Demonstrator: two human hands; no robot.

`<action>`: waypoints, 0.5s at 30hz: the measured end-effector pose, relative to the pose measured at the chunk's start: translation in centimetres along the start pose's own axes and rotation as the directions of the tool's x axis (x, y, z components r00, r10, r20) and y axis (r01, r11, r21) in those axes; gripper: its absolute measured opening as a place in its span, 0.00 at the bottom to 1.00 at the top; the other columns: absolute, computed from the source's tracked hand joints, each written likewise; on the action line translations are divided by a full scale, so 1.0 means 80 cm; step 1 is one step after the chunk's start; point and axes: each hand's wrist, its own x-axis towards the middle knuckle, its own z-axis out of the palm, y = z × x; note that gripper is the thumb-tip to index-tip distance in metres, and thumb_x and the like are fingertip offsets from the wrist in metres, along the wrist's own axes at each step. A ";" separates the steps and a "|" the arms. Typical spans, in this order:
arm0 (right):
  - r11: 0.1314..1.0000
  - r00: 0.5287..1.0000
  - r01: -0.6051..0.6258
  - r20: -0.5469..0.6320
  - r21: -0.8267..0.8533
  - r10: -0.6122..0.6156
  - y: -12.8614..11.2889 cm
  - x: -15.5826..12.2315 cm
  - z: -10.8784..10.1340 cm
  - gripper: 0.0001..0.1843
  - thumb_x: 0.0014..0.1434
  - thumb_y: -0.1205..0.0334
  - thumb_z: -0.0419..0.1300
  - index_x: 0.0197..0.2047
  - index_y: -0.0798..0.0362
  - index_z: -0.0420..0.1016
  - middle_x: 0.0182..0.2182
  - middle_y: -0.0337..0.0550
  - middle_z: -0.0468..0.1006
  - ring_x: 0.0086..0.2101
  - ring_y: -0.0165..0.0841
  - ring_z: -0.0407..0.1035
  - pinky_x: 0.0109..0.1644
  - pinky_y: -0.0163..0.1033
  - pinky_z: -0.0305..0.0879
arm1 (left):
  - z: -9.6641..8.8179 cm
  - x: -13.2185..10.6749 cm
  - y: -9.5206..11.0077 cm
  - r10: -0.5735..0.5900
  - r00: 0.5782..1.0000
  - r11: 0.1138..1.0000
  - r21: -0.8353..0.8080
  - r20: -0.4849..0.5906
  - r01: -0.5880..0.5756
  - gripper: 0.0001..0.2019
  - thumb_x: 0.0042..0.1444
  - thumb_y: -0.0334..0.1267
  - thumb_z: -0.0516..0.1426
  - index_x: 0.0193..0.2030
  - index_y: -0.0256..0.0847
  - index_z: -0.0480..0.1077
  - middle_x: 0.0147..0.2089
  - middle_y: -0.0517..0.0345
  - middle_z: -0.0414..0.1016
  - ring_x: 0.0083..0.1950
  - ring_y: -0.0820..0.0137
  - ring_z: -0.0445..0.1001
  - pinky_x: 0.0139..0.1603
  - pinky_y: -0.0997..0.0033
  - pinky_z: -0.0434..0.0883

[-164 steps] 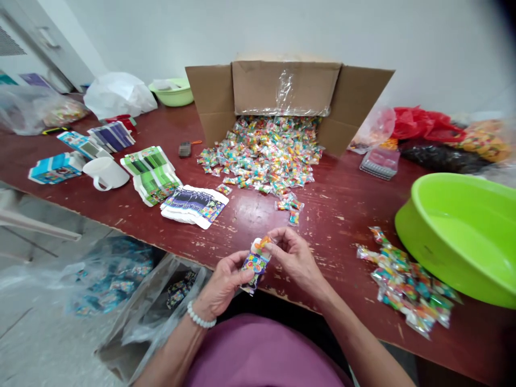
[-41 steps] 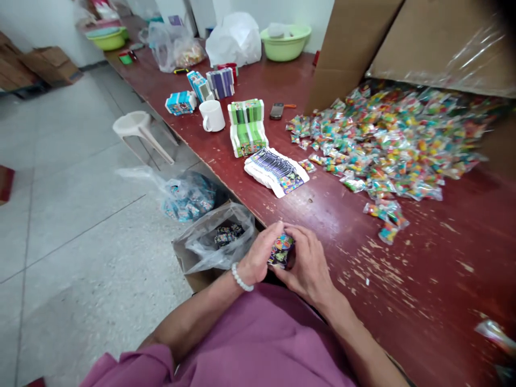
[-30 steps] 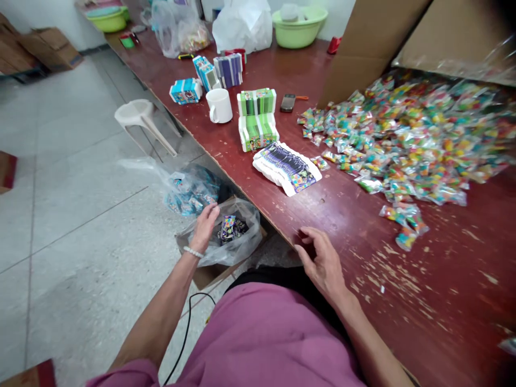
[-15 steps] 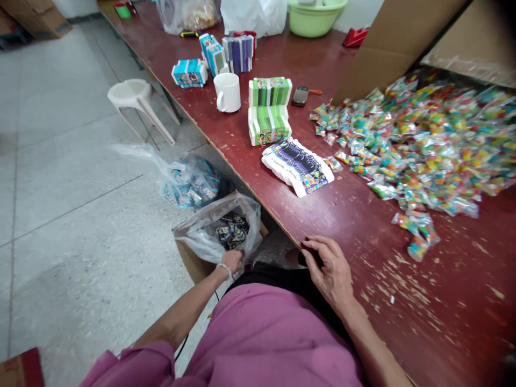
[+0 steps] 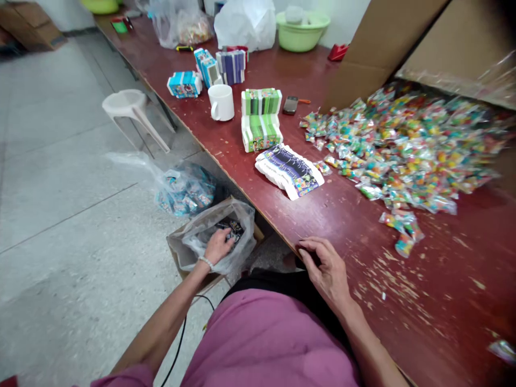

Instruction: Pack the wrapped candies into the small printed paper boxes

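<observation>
My left hand reaches down into a plastic-lined cardboard box on the floor. Its fingers lie on the dark printed packets inside and are partly hidden among them. My right hand rests on the near edge of the red table. Its fingers are loosely bent and hold nothing. A fanned stack of purple printed cards lies on the table beyond my right hand. A big heap of small colourful sweet packets spills from a tipped cardboard carton.
Green card stacks, a white mug, a phone, and blue and purple card packs stand further along the table. A green basin and white bag sit at the back. A white stool and a bag of blue packets are on the floor.
Both hands held a printed packet at my lap. My left hand then dropped it into the floor box and now reaches in among the packets. My right hand settled on the table edge.
</observation>
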 end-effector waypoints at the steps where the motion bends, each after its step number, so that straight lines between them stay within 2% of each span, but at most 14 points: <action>1: 1.000 1.000 0.001 -0.004 0.007 -0.001 0.000 0.000 0.000 0.06 0.65 0.63 0.58 0.43 0.51 0.77 0.43 0.48 0.77 0.44 0.38 0.74 0.49 0.45 0.72 | -0.019 0.006 0.016 0.041 0.996 0.999 -0.006 -0.085 -0.042 0.15 0.64 0.36 0.52 0.55 0.37 0.71 0.51 0.45 0.75 0.51 0.60 0.74 0.55 0.59 0.69; 3: 1.000 1.000 0.008 -0.009 0.018 -0.007 0.001 -0.001 0.002 0.06 0.65 0.64 0.58 0.44 0.51 0.77 0.42 0.48 0.77 0.44 0.39 0.74 0.49 0.45 0.71 | -0.053 0.017 0.061 0.128 0.962 0.991 -0.008 -0.243 -0.134 0.18 0.68 0.37 0.44 0.59 0.39 0.67 0.56 0.46 0.72 0.57 0.62 0.70 0.60 0.59 0.65; 5: 1.000 1.000 0.010 -0.012 0.028 -0.009 0.002 -0.001 0.004 0.07 0.66 0.64 0.58 0.43 0.50 0.77 0.42 0.48 0.77 0.43 0.39 0.74 0.49 0.45 0.71 | -0.076 0.027 0.118 0.261 0.904 0.962 0.013 -0.340 -0.272 0.17 0.69 0.41 0.46 0.59 0.43 0.67 0.57 0.50 0.72 0.59 0.63 0.67 0.63 0.60 0.61; 6: 0.999 1.000 0.009 -0.015 0.034 -0.008 0.002 -0.001 0.005 0.07 0.66 0.64 0.57 0.43 0.50 0.77 0.42 0.48 0.77 0.43 0.39 0.74 0.48 0.45 0.71 | -0.081 0.033 0.148 0.410 0.831 0.907 0.073 -0.375 -0.415 0.17 0.68 0.42 0.48 0.58 0.43 0.69 0.56 0.50 0.73 0.58 0.62 0.67 0.63 0.59 0.61; 7: 0.999 1.000 0.009 -0.018 0.040 -0.009 0.003 -0.001 0.006 0.07 0.66 0.65 0.57 0.43 0.49 0.76 0.41 0.48 0.78 0.43 0.39 0.74 0.48 0.45 0.71 | -0.082 0.040 0.178 0.533 0.765 0.843 0.144 -0.363 -0.519 0.18 0.68 0.44 0.49 0.59 0.42 0.68 0.56 0.50 0.73 0.58 0.61 0.67 0.62 0.58 0.61; 8: 0.999 1.000 0.012 -0.023 0.047 -0.010 0.003 -0.002 0.007 0.07 0.66 0.65 0.56 0.43 0.49 0.76 0.41 0.48 0.78 0.43 0.39 0.73 0.48 0.45 0.71 | -0.080 0.047 0.206 0.607 0.723 0.794 0.217 -0.330 -0.568 0.19 0.67 0.46 0.50 0.59 0.41 0.68 0.56 0.48 0.73 0.57 0.59 0.67 0.59 0.58 0.62; 9: 0.998 0.999 0.015 -0.030 0.056 -0.013 0.003 -0.002 0.007 0.07 0.66 0.65 0.56 0.43 0.49 0.76 0.41 0.47 0.78 0.43 0.38 0.73 0.48 0.44 0.71 | -0.074 0.055 0.231 0.619 0.728 0.783 0.292 -0.294 -0.549 0.22 0.65 0.49 0.52 0.60 0.40 0.67 0.56 0.45 0.72 0.56 0.56 0.66 0.56 0.57 0.63; 11: 0.996 0.999 0.025 -0.046 0.083 -0.021 0.003 -0.002 0.007 0.07 0.66 0.66 0.56 0.42 0.49 0.76 0.40 0.47 0.78 0.42 0.38 0.73 0.47 0.43 0.71 | -0.058 0.072 0.269 0.570 0.789 0.790 0.417 -0.230 -0.450 0.26 0.63 0.54 0.53 0.61 0.39 0.66 0.55 0.42 0.70 0.55 0.52 0.65 0.52 0.54 0.63; 13: 0.993 0.998 0.031 -0.063 0.110 -0.025 0.003 -0.002 0.007 0.07 0.66 0.67 0.56 0.41 0.50 0.76 0.39 0.47 0.78 0.41 0.37 0.73 0.46 0.42 0.71 | -0.044 0.086 0.289 0.519 0.831 0.795 0.472 -0.201 -0.382 0.26 0.61 0.55 0.55 0.57 0.37 0.68 0.54 0.40 0.69 0.54 0.50 0.64 0.50 0.53 0.62; 15: 0.990 0.997 0.036 -0.075 0.138 -0.026 0.003 -0.001 0.008 0.08 0.66 0.68 0.55 0.41 0.50 0.75 0.39 0.47 0.77 0.41 0.37 0.73 0.46 0.41 0.70 | -0.035 0.097 0.296 0.502 0.843 0.794 0.489 -0.195 -0.360 0.24 0.60 0.55 0.56 0.53 0.36 0.69 0.52 0.40 0.68 0.53 0.49 0.64 0.49 0.53 0.62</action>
